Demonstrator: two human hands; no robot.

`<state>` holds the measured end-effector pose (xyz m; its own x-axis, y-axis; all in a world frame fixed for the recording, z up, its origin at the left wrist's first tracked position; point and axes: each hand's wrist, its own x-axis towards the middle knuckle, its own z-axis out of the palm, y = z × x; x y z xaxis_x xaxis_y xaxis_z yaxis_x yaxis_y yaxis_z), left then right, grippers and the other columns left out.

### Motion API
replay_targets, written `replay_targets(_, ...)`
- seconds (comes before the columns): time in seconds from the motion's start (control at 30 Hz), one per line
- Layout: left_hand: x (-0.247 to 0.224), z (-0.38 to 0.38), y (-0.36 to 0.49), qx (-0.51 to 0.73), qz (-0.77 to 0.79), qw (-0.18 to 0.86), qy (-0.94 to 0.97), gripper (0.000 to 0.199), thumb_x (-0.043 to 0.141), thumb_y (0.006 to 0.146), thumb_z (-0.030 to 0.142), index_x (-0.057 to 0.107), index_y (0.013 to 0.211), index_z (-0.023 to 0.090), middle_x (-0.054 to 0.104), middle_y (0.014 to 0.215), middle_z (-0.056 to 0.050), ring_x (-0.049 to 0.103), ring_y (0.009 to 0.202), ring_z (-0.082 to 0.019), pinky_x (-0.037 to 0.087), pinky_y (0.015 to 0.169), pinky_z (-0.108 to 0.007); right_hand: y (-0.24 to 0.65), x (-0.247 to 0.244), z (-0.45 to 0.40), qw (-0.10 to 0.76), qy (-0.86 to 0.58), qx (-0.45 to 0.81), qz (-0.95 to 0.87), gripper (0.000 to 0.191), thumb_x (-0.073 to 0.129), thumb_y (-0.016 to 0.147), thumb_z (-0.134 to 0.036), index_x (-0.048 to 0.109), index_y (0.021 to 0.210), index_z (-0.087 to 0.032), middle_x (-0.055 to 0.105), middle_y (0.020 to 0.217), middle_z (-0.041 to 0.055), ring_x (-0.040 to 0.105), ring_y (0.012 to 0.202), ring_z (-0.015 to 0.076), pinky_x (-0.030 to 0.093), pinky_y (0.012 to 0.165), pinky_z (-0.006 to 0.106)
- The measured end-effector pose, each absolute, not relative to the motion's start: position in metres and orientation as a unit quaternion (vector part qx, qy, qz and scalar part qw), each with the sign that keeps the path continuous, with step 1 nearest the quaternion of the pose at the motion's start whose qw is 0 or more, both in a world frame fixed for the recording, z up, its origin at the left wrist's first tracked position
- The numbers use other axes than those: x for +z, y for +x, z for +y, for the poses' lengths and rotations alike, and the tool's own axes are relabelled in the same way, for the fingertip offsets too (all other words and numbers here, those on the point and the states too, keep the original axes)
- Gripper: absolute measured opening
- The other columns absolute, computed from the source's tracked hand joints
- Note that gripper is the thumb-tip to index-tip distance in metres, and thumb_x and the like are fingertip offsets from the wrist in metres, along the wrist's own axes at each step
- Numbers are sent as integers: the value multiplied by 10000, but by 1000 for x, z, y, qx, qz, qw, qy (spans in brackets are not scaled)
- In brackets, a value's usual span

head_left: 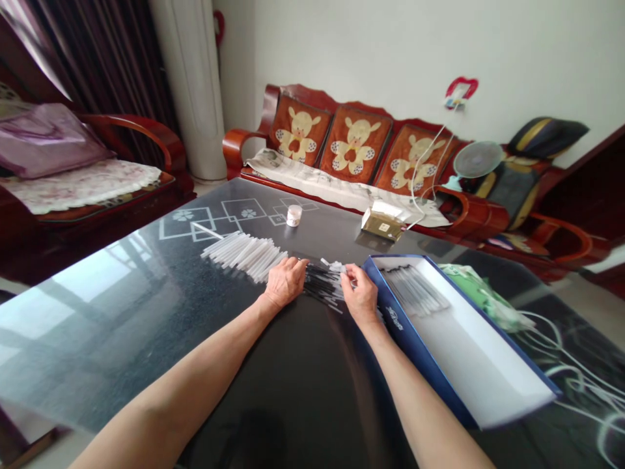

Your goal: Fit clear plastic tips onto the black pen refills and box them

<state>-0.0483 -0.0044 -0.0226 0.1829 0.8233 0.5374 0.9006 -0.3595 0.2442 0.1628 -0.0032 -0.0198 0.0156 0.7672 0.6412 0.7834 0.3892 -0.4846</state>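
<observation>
Slim plastic tubes [241,255] take centre stage as I work at home, a carved wooden sofa [234,146] with cartoon-animal cushions [354,146] standing behind my glass-topped table [122,326]. An open, blue-walled box [415,345] sits on the table at my right, angled in close, apparently to keep it within easy reach, with a cluster of pale tubes [415,290] lying lengthwise inside. Farther off, beyond my hands, stand a cardboard packet [383,221] and a small white jar [293,215], both out of my immediate working space. The slim tubes lie side by side in a loose, slanting row on the tabletop to the left of my hands, seemingly spread so that each can be picked out singly. A dark bundle of thin tubes [319,286] rests between my hands. My left hand [286,283] lies at the bundle's edge, fingers pressed together and curved over. My right hand [360,296] is raised slightly, its thumb and forefinger pinching a small pale piece [336,266], its exact form too small to tell.
</observation>
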Motion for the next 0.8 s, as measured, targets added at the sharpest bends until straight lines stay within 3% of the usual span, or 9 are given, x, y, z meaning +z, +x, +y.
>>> replay_targets(0.2,-27,3,-45,-361,-516,80,-773,313,371,941,227,627,1120,198,609,797,-57,554,783,-170,436,696,-261,167,27,45,116,-654,-93,-742,217,528,859,-251,722,913,-168,701,899,134,658,842,217,474,755,296)
replay_targets(0.3,-27,4,-44,-359,-504,79,-782,319,363,940,223,623,1123,199,606,790,-53,551,774,-163,444,708,-261,164,29,60,27,-666,-99,-739,231,534,863,-269,746,883,-179,707,927,146,663,851,227,468,728,299)
replay_targets(0.6,-30,5,-44,-356,-508,76,-781,329,354,943,231,621,1132,201,607,787,-51,562,781,-163,438,703,-254,168,31,57,16,-665,-101,-740,311,433,892,-187,743,910,-161,685,942,150,654,829,218,444,719,288)
replay_targets(0.8,-28,6,-45,-350,-524,47,-775,322,360,944,244,630,1113,198,634,836,-62,572,815,-171,444,718,-260,194,43,27,149,-615,-118,-765,321,403,909,-227,713,958,-164,672,908,112,623,861,210,433,798,282)
